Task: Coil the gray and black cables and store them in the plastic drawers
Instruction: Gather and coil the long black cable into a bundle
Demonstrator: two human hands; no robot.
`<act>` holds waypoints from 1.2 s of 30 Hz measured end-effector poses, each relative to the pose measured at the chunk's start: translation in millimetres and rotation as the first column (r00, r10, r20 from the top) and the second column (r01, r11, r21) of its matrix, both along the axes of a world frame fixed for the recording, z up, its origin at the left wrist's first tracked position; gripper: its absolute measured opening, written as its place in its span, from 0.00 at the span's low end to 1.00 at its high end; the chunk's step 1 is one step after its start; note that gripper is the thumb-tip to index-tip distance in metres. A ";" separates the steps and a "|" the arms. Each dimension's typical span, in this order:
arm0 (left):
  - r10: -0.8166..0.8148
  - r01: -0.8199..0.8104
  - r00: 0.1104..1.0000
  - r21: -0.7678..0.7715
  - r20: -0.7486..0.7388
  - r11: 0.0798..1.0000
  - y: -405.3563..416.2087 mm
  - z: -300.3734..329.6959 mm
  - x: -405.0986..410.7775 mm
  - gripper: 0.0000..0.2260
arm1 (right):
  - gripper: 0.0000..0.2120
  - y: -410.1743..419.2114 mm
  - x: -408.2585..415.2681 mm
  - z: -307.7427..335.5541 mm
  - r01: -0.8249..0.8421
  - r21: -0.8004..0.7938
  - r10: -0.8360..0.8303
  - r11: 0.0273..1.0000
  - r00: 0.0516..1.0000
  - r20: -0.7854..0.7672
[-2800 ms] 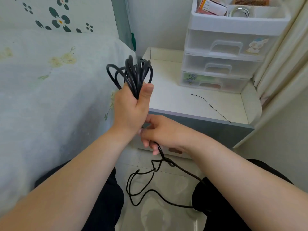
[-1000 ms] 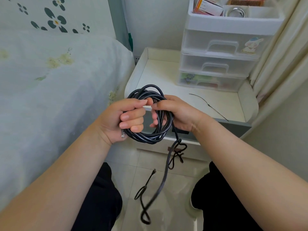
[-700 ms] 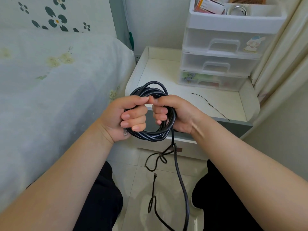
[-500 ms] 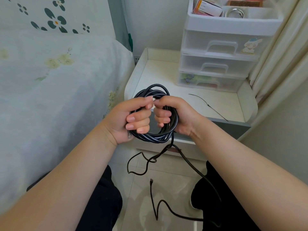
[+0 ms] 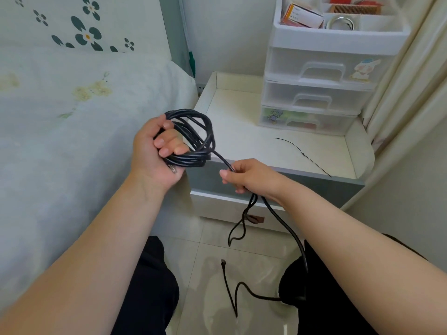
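My left hand point(image 5: 154, 155) grips a coil of black cable point(image 5: 196, 139), its fingers curled through the loops, in front of the bedside table. My right hand point(image 5: 249, 176) is a little lower and to the right, and holds the loose strand that runs out of the coil. The rest of the cable point(image 5: 287, 228) hangs from that hand to the tiled floor, where its free end point(image 5: 222, 262) lies between my knees. The plastic drawers point(image 5: 316, 90), a white three-drawer unit with all drawers closed, stand at the back right of the table. No gray cable is in view.
A thin black cable tie point(image 5: 302, 152) lies on the white bedside table point(image 5: 242, 131). The open tray on top of the drawer unit holds a box point(image 5: 302, 15), a metal ring and a comb. A bed with a floral cover point(image 5: 72, 117) is left, a curtain point(image 5: 411, 81) right.
My right hand has let go of the coil and slid down and right along the loose strand. My left hand keeps the coil and has shifted it slightly left.
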State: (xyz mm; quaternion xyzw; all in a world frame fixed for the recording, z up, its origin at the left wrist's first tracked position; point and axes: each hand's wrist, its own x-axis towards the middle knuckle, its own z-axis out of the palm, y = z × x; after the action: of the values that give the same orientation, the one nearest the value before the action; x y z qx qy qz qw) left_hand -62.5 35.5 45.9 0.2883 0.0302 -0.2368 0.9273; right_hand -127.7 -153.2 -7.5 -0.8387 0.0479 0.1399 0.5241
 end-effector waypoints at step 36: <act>-0.660 -0.863 0.335 0.501 0.673 0.073 -37.9 -37.3 -17.1 0.30 | 0.13 15.5 -24.2 38.9 0.033 0.584 0.193 0.811 0.928 -0.320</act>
State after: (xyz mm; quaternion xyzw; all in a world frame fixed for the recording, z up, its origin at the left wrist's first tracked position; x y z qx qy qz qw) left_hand -79.6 -2.4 8.6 0.8879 -0.3207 0.1746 0.2798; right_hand -151.9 -137.7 31.4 -0.5997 0.0633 0.3230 0.7294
